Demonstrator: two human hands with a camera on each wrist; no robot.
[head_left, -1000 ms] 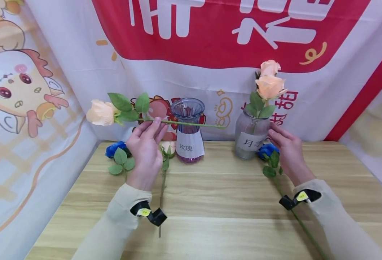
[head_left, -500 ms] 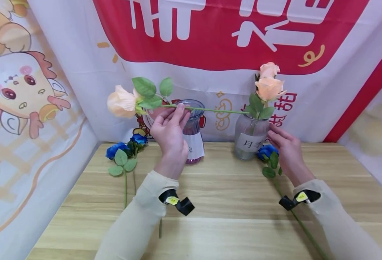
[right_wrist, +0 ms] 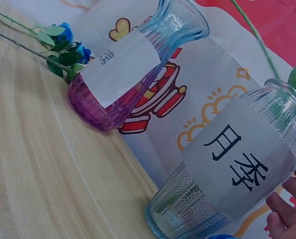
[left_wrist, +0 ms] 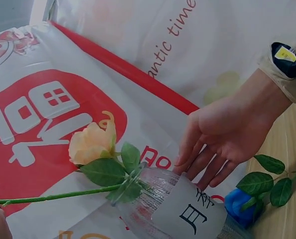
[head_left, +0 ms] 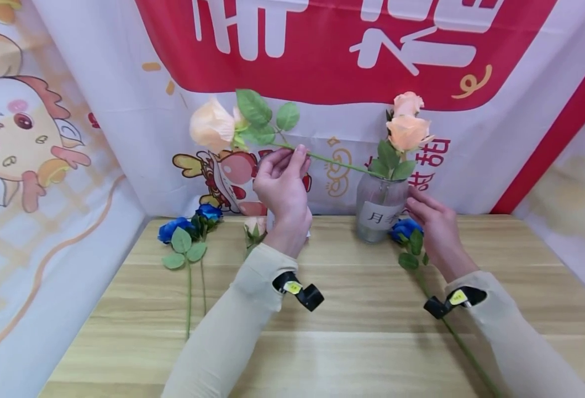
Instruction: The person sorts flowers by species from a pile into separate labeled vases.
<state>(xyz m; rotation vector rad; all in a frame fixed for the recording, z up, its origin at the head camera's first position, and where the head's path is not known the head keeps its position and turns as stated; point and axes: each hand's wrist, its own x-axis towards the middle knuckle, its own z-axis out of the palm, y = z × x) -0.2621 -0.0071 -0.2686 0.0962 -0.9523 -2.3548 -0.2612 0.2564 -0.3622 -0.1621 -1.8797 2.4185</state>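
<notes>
My left hand (head_left: 284, 188) pinches the green stem of a pale peach artificial rose (head_left: 214, 124), its bloom toward the left. The stem slants down to the right, its end at the mouth of a clear glass vase (head_left: 372, 190); whether the tip is inside I cannot tell. Two peach roses (head_left: 409, 132) stand upright in this vase, which bears a white paper label (right_wrist: 237, 154). My right hand (head_left: 436, 226) rests its extended fingers against the vase's right side. A blue rose (head_left: 405, 228) lies on the table beside that hand.
A flared blue-purple glass vase (right_wrist: 172, 30) with a paper label stands left of the clear vase, mostly hidden behind my left hand in the head view. Blue roses (head_left: 173, 229) lie at the table's left, and a pale rose (head_left: 254, 224) nearer the middle. A printed cloth backdrop (head_left: 322, 127) hangs behind.
My left hand has carried the peach rose right and upward. Its stem went from level to slanting, and its end reached the clear vase's mouth. The right hand has stayed at the vase.
</notes>
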